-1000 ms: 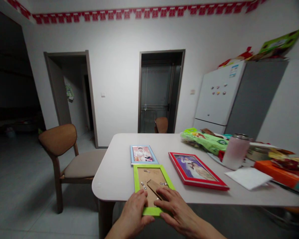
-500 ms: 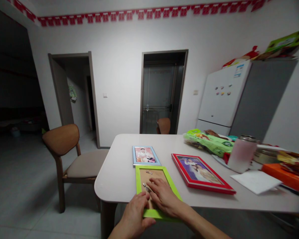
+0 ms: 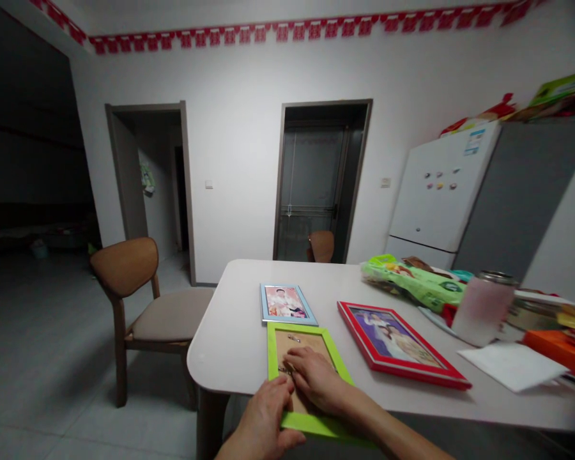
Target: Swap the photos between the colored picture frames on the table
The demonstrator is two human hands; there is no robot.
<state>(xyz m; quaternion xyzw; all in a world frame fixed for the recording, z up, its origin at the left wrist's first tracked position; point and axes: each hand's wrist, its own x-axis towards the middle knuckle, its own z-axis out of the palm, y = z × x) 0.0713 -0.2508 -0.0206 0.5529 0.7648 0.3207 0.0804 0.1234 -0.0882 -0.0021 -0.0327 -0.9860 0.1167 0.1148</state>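
A lime-green picture frame [image 3: 342,364] lies face down at the near table edge, its brown backing board [image 3: 311,345] upward. Metal fittings show on the board, one near the top and one partly covered at my fingertips. My left hand [image 3: 266,412] grips the frame's lower left side, with the thumb by the bottom edge and fingers curled over the backing. My right hand [image 3: 319,380] rests across the board, fingers bent together and tips pressed at the middle fitting. Just beyond lies a light-blue picture frame [image 3: 311,313] with a photo; to the right is a red picture frame [image 3: 371,354].
On the right of the white table [image 3: 234,326] are a green plastic package [image 3: 416,281], a pinkish jar [image 3: 483,310], a white paper [image 3: 512,364] and an orange box [image 3: 563,351]. A wooden chair [image 3: 124,268] stands at the left, a fridge [image 3: 441,191] behind at right.
The view has shifted slightly, so everything sits a little further right and lower. My right fingertips have drawn closer over the middle metal fitting; both hands stay on the green frame.
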